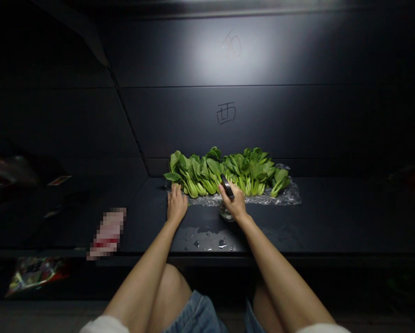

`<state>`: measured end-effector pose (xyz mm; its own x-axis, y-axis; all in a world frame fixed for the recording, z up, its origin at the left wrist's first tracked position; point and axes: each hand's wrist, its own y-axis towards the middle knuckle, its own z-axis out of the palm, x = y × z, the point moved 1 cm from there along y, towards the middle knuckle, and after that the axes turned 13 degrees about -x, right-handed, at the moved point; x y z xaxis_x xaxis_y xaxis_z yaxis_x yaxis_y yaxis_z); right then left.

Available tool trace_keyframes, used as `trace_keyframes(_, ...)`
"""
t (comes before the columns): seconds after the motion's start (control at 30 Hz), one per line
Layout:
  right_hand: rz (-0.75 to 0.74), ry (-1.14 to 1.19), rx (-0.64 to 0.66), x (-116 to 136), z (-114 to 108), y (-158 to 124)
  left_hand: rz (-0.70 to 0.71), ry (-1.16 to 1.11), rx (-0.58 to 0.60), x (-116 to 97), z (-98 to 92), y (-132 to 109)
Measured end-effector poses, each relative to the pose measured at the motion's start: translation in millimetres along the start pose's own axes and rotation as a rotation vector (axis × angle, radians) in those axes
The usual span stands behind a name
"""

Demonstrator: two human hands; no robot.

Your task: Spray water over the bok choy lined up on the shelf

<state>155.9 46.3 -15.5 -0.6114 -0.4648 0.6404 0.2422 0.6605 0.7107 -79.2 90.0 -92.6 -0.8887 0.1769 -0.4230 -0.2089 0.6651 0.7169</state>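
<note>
Heads of bok choy (256, 171) lie side by side in a row against the back panel, leaves up and pale stems toward me. Beneath them spreads a crinkled clear plastic sheet (292, 196). My right hand (238, 204) is wrapped round a spray bottle with a black trigger head (228, 187), in front of the row's middle; its clear lower part shows below the fingers. At the row's left end, my left hand (177, 204) rests with fingers stretched out, by the leftmost bok choy. Whether the fingertips touch the leaves, I cannot tell.
Water drops and wet patches (210, 240) mark the dark shelf (318, 231) near its front edge. Its back panel (179, 120) carries a handwritten character. A blurred-out pinkish item (108, 233) is at left, and a shiny packet (35, 273) sits lower left.
</note>
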Motion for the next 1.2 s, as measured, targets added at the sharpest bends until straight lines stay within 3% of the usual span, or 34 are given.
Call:
trace_keyframes(0.17,-0.016,-0.009,-0.002,1.1,2.8,1.3,-0.084,0.006,0.013,1.2,0.5,1.7)
trace_keyframes(0.37,-0.043,-0.003,0.060,5.1,9.0,2.8,-0.096,-0.013,-0.002,1.4,0.2,1.5)
trace_keyframes(1.2,-0.109,-0.031,0.091,24.4,35.9,-5.9,-0.198,-0.061,-0.034,6.2,2.1,2.2)
